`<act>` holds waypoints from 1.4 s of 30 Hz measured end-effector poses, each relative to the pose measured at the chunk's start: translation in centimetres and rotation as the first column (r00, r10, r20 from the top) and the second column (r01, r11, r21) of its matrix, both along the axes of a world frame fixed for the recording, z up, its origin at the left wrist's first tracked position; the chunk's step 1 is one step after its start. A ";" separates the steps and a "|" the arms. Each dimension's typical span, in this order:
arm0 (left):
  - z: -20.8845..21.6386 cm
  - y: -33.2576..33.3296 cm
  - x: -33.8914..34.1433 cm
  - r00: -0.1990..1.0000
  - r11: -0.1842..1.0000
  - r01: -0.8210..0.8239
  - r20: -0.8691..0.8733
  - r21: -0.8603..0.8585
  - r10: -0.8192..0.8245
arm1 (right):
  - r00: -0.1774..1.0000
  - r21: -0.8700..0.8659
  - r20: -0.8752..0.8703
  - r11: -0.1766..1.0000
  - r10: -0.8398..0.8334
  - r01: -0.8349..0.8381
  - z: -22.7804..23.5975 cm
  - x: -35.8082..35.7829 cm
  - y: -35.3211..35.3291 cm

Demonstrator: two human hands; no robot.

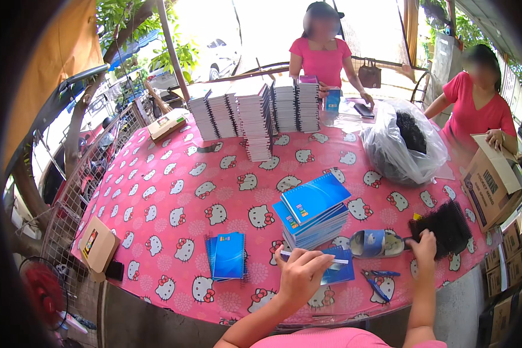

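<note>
My left hand [301, 275] is closed on a thin notebook [316, 257], seen almost edge-on as a white strip. Below it a blue-covered notebook [337, 272] lies on the table. My right hand [424, 246] is at the near left edge of a pile of black spiral binding coils [446, 227], its fingers bent together; what they pinch is too small to make out. Between my hands lie a slipper [378, 243] with a blue strap and blue-handled pliers [379, 283]. Just beyond my left hand rises a stack of blue notebooks [316, 203].
Two or more blue notebooks [228, 255] lie left of centre on the pink tablecloth [174, 220]. Tall stacks of bound notebooks [254, 116], a plastic bag [383, 145] of black coils and cardboard boxes [493, 174] stand farther off. Two people in pink work at the far side and right.
</note>
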State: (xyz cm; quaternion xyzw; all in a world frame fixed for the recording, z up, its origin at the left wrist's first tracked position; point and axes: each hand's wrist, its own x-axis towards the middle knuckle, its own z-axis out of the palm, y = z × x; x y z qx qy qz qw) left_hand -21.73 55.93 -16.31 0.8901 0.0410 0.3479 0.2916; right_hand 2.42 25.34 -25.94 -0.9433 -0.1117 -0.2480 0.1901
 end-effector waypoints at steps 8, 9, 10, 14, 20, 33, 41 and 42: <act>1.0 0.0 -0.2 0.998 0.997 -0.058 -0.041 -0.042 0.056 | 0.981 -0.058 -0.178 0.996 -0.081 0.072 2.8 0.7 0.5; 1.1 -0.2 -0.1 0.996 0.996 -0.089 -0.024 -0.033 0.088 | 0.982 -0.051 -0.168 0.995 -0.091 0.084 3.3 0.3 0.9; 1.2 -0.5 0.2 0.993 0.993 -0.119 -0.006 -0.024 0.119 | 0.988 -0.048 -0.134 0.997 -0.073 0.067 3.2 0.2 1.0; 0.1 -0.4 0.2 0.997 0.997 -0.077 0.008 0.030 0.077 | 0.980 0.015 0.068 0.982 0.189 -0.190 3.7 -0.7 2.0; -0.2 -0.3 0.6 0.997 0.996 -0.073 0.013 0.050 0.073 | 0.725 0.358 -0.230 0.749 0.649 -0.557 10.0 -8.4 9.8; 0.1 -0.4 0.6 0.997 0.996 -0.068 0.029 0.050 0.066 | 0.574 0.640 -0.126 0.508 0.809 -0.576 12.4 -13.2 14.9; -0.4 -0.2 0.5 0.998 0.998 -0.055 0.014 0.031 0.054 | 0.498 0.811 -0.278 0.479 0.821 -0.337 11.7 -12.4 14.6; -0.2 -0.3 0.6 0.999 0.998 -0.049 0.016 0.028 0.048 | 0.415 0.775 -0.316 0.484 0.853 -0.406 12.2 -12.5 14.4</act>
